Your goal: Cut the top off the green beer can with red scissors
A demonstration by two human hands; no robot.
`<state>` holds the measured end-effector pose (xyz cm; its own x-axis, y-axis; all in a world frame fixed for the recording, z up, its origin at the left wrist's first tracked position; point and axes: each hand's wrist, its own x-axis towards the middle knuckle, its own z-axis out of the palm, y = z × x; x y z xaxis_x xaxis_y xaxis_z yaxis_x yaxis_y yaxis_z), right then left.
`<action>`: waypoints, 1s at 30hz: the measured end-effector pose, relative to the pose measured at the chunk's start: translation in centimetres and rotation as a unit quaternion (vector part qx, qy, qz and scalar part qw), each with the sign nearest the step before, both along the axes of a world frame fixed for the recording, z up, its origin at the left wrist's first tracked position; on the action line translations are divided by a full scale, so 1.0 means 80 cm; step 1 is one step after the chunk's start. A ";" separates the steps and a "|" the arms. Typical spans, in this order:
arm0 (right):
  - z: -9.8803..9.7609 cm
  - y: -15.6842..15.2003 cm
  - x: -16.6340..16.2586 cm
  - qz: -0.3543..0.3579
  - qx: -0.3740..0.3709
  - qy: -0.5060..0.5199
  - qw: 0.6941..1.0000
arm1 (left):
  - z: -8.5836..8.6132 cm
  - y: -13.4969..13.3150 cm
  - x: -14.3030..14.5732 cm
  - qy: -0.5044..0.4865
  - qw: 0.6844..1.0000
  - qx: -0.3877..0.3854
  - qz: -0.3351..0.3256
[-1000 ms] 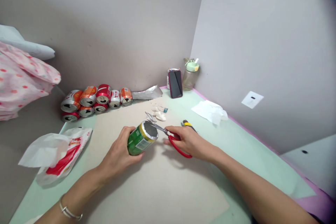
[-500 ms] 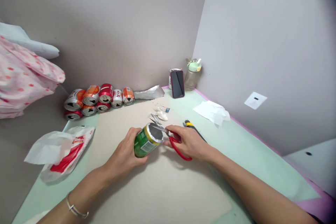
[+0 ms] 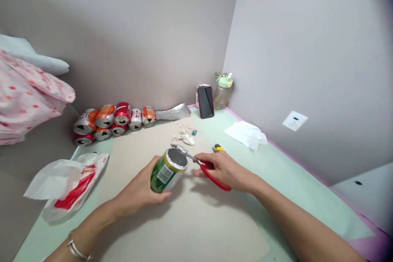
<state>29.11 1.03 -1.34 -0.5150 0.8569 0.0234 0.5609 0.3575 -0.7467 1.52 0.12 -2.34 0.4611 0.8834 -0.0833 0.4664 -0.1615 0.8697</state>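
My left hand (image 3: 139, 188) grips a green drink can (image 3: 167, 170), tilted with its cut-open top facing away from me. My right hand (image 3: 225, 170) holds red-handled scissors (image 3: 211, 172); their blades reach the can's far rim, where a strip of cut metal (image 3: 179, 147) curls off. Both hands are over a beige mat (image 3: 190, 217) lying on the pale green table (image 3: 285, 180).
Several red and orange cans (image 3: 113, 118) are stacked against the back wall. A white and red plastic bag (image 3: 66, 180) lies at the left. White scraps (image 3: 186, 137), a yellow-black tool (image 3: 217, 147), a tissue (image 3: 245, 133), a phone (image 3: 205, 102) and a bottle (image 3: 222, 90) sit beyond.
The can has turned more upright in my left hand and shifted slightly. The scissors have drawn a little right along the rim. The camera view has moved a bit.
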 end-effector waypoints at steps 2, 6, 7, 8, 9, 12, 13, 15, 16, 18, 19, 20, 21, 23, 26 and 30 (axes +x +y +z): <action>0.004 0.001 0.002 0.021 -0.059 0.019 0.998 | 0.002 0.003 -0.005 -0.014 0.999 -0.021 -0.020; 0.000 0.005 -0.002 0.016 -0.080 0.030 0.996 | 0.001 0.005 -0.007 -0.005 1.000 -0.022 -0.006; -0.003 0.006 -0.004 0.009 -0.061 0.023 0.998 | 0.000 0.004 -0.005 0.006 1.000 -0.010 0.007; -0.006 0.006 -0.006 0.001 -0.038 0.010 0.999 | -0.001 0.004 -0.003 0.017 1.000 0.007 0.021; -0.009 0.006 -0.008 -0.008 -0.015 -0.005 1.000 | -0.002 0.003 -0.001 0.026 0.999 0.028 0.033; -0.014 0.005 -0.011 -0.038 0.048 -0.052 0.997 | -0.006 0.003 0.003 0.048 0.994 0.085 0.050; -0.014 0.004 -0.011 -0.047 0.065 -0.064 0.995 | -0.007 0.003 0.004 0.057 0.992 0.101 0.053; -0.015 0.003 -0.011 -0.056 0.086 -0.079 0.992 | -0.011 0.004 0.003 0.076 0.987 0.130 0.056; -0.015 0.003 -0.010 -0.057 0.092 -0.083 0.991 | -0.014 0.004 0.003 0.085 0.984 0.145 0.056; -0.015 0.003 -0.010 -0.055 0.093 -0.081 0.991 | -0.019 0.005 0.002 0.099 0.978 0.174 0.052; -0.014 0.003 -0.010 -0.052 0.088 -0.076 0.992 | -0.021 0.005 0.001 0.100 0.977 0.184 0.049; -0.014 0.003 -0.011 -0.048 0.082 -0.067 0.993 | -0.023 0.004 0.001 0.097 0.976 0.188 0.047; -0.014 0.003 -0.011 -0.044 0.072 -0.056 0.995 | -0.024 0.004 0.002 0.094 0.977 0.186 0.047; -0.014 0.003 -0.011 -0.037 0.050 -0.035 0.997 | -0.023 0.003 0.003 0.084 0.981 0.170 0.051; -0.013 0.002 -0.010 -0.037 0.023 -0.021 0.999 | -0.017 0.002 0.005 0.068 0.988 0.132 0.050; -0.008 0.001 -0.006 -0.029 -0.015 -0.004 0.999 | -0.003 0.000 0.005 0.041 0.994 0.086 0.050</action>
<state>28.65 1.11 -1.97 -0.4646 0.8855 -0.0070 0.5856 0.3013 -0.7525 1.91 0.15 -2.62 0.3673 0.9292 0.0403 0.5557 -0.2540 0.7916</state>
